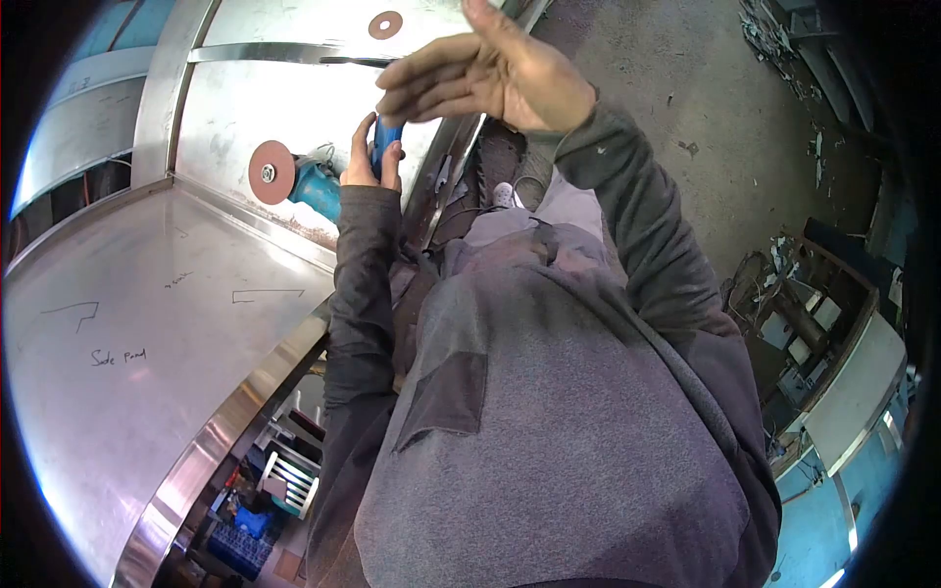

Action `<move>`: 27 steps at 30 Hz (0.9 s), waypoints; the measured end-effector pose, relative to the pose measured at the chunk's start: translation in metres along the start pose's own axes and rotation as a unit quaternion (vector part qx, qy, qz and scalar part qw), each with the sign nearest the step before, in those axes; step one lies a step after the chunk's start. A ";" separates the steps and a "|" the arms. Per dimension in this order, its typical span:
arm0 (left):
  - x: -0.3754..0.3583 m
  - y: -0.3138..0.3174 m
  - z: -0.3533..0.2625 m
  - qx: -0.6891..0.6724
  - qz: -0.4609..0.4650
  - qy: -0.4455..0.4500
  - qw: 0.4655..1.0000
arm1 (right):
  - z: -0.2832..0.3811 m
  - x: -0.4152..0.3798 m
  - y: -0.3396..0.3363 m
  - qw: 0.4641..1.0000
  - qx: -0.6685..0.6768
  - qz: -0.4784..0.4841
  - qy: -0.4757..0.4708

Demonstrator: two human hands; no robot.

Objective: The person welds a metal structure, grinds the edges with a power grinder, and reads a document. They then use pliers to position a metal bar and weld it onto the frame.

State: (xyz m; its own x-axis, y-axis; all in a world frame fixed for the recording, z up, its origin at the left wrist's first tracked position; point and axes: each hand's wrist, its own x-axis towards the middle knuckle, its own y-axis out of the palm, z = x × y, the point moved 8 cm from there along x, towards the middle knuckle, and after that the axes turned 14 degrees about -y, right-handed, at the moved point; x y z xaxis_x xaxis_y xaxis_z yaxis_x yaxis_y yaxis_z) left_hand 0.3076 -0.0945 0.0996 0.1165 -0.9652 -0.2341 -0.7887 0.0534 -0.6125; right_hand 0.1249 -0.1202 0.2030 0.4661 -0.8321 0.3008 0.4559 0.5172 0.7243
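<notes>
Hold the blue tool [382, 147] firmly, gripped in left fingers [362, 139]; with right fingers [431, 71] open, steer clear of the grinder [319, 190] on the counter [221, 113].

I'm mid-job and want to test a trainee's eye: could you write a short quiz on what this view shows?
1. Multiple choice: which of the person's hands has its fingers around the blue object? A) right; B) left; C) neither.
2. True or false: the right hand is clenched in a fist.
3. Short answer: what is fitted to the teal power tool?

Key:
1. B, the left hand.
2. False; the right hand is open, with its fingers extended.
3. A reddish-brown disc.
</notes>
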 end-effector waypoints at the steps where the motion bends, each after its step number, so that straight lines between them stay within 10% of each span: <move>1: 0.001 0.000 0.001 0.000 0.000 0.000 1.000 | -0.009 -0.002 0.001 0.999 0.034 0.011 0.019; 7: 0.000 0.000 0.003 -0.002 0.003 -0.022 1.000 | 0.040 -0.004 -0.042 0.971 -0.061 -0.162 -0.164; 17: 0.008 0.008 0.021 0.031 0.015 -0.049 0.998 | 0.034 -0.012 -0.040 0.978 -0.016 -0.142 -0.151; 19: 0.029 0.029 0.090 -0.449 0.050 -0.172 0.875 | 0.023 -0.009 -0.033 0.986 -0.089 -0.065 -0.123; 20: 0.029 0.023 0.091 -0.449 0.050 -0.172 0.875 | 0.019 -0.008 -0.028 0.986 -0.126 -0.027 -0.108; 22: 0.022 0.002 0.045 -0.105 0.023 0.006 0.994 | -0.013 -0.013 0.012 0.997 -0.032 0.059 0.048; 24: 0.001 -0.002 0.003 0.121 -0.023 0.159 0.980 | -0.023 -0.021 0.022 0.990 -0.024 0.077 0.115; 27: -0.017 -0.015 -0.006 0.008 -0.047 -0.024 0.999 | 0.019 -0.042 -0.042 0.981 -0.109 -0.154 -0.045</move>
State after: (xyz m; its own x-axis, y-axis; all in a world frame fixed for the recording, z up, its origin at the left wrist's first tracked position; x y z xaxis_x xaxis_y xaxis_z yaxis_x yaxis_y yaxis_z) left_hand 0.3135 -0.0809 0.1173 0.2188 -0.9526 -0.2113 -0.7633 -0.0322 -0.6453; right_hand 0.0715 -0.1108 0.1714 0.2158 -0.9649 0.1495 0.7209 0.2607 0.6421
